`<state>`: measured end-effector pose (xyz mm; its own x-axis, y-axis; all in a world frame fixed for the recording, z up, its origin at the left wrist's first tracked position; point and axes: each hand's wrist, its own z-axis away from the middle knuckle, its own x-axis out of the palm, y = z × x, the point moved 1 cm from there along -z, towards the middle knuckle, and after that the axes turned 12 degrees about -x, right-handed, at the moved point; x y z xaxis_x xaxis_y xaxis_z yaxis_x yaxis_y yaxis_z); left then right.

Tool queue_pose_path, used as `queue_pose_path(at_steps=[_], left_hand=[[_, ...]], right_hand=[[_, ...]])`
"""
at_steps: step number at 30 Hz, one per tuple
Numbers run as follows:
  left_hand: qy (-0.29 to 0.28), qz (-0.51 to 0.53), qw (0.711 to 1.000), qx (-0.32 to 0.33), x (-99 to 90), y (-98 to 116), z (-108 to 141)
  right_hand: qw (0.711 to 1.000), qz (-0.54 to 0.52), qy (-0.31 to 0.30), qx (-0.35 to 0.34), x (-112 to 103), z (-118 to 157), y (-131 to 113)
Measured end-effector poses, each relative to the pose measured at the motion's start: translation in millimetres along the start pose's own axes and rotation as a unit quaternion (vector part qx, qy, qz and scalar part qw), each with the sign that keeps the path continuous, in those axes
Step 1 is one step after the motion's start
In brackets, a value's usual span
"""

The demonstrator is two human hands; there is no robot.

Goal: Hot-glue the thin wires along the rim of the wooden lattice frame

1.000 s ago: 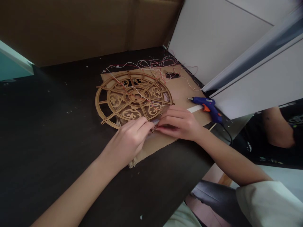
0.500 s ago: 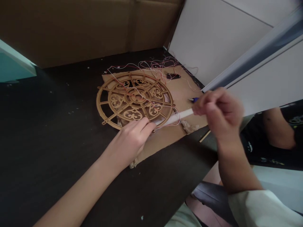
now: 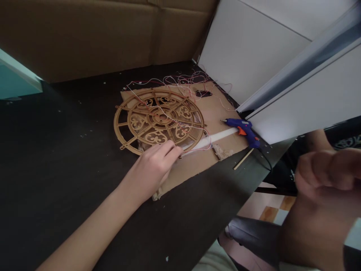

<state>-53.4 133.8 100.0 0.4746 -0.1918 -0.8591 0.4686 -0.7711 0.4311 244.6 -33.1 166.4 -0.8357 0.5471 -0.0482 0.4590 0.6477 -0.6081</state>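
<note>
A round wooden wheel (image 3: 162,118) with curly cut-out shapes lies flat on a sheet of cardboard (image 3: 222,116), near the back corner of the dark desk (image 3: 56,177). Thin colored wires (image 3: 180,79) loop over the wheel and the cardboard.

A white glue stick (image 3: 211,140) lies flat and long. It points from the low side of the wheel up and to the right, and its far end is just beside a blue glue gun (image 3: 242,130). The gun has an orange trigger, and its nose points left. A black cord (image 3: 265,160) runs from the gun over the desk edge, and a thin wooden stick (image 3: 243,159) lies just below it.

The left hand (image 3: 153,169) rests on the low edge of the wheel, with its fingers (image 3: 169,148) gently curled. Its fingertips are right by the near end of the glue stick, but I can't tell if they touch it.

The right hand (image 3: 324,177) is up close to the camera, off the desk, and is blurry and cut off by the picture edge. Its fingers look curled, but I can't tell if it holds anything.
</note>
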Motion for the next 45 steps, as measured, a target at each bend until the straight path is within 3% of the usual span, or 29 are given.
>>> queue_pose_path(at_steps=[3, 6, 12, 14, 18, 20, 23, 25, 27, 32, 36, 39, 41, 42, 45], left_hand=[[0.02, 0.013, 1.0, 0.005, -0.3, -0.8, 0.9], [0.032, 0.02, 0.999, 0.002, -1.2, -1.1, 0.7], [0.035, 0.029, 0.999, -0.007, -1.1, -1.4, 0.0], [0.03, 0.041, 0.998, -0.023, 0.5, -2.3, 0.9], [0.024, 0.054, 0.997, -0.051, 3.6, -4.0, 3.7], [0.03, 0.055, 0.996, -0.056, 3.5, -3.9, 4.7], [0.044, 0.053, 0.996, -0.053, 0.9, -1.9, 4.9], [0.065, 0.047, 0.996, -0.05, -3.0, 0.3, 4.1], [0.096, 0.04, 0.992, -0.076, -9.1, 1.6, 3.3], [0.151, -0.017, 0.963, -0.223, -29.1, -5.3, 10.7], [0.168, -0.068, 0.944, -0.277, -44.7, -16.7, 29.4], [0.215, -0.074, 0.924, -0.309, -62.1, -14.4, 40.9], [0.258, 0.01, 0.902, -0.345, -74.8, -5.1, 45.2], [0.271, 0.1, 0.885, -0.366, -79.4, 1.0, 46.5], [0.25, 0.448, 0.774, -0.371, -79.6, 19.2, 48.1]], right_hand=[[0.998, -0.015, -0.003, -0.058, 21.2, -4.7, 6.9], [0.995, 0.009, -0.047, -0.083, 30.9, -5.7, 13.7], [0.998, -0.003, -0.055, -0.044, 34.2, -2.3, 9.5], [0.998, -0.014, -0.065, 0.003, 38.0, 0.1, 5.7], [0.983, -0.074, -0.133, 0.1, 46.4, 5.8, 5.9], [0.979, -0.066, -0.177, 0.073, 50.9, 5.7, 7.3], [0.96, 0.058, -0.272, 0.04, 61.9, -0.5, 7.7], [0.945, 0.121, -0.303, 0.033, 71.9, -7.6, 6.8], [0.946, 0.112, -0.303, 0.03, 82.2, -15.0, 6.4], [0.945, 0.06, -0.319, 0.051, 101.7, -30.3, 10.9], [0.944, 0.022, -0.327, 0.043, 115.8, -44.2, 11.1], [0.941, -0.027, -0.335, 0.041, 131.7, -54.0, 8.7], [0.941, -0.065, -0.327, 0.053, 145.4, -57.4, 6.7], [0.941, -0.086, -0.32, 0.062, 153.1, -57.5, 5.7], [0.924, -0.15, -0.342, 0.085, 177.9, -50.5, 3.9]])
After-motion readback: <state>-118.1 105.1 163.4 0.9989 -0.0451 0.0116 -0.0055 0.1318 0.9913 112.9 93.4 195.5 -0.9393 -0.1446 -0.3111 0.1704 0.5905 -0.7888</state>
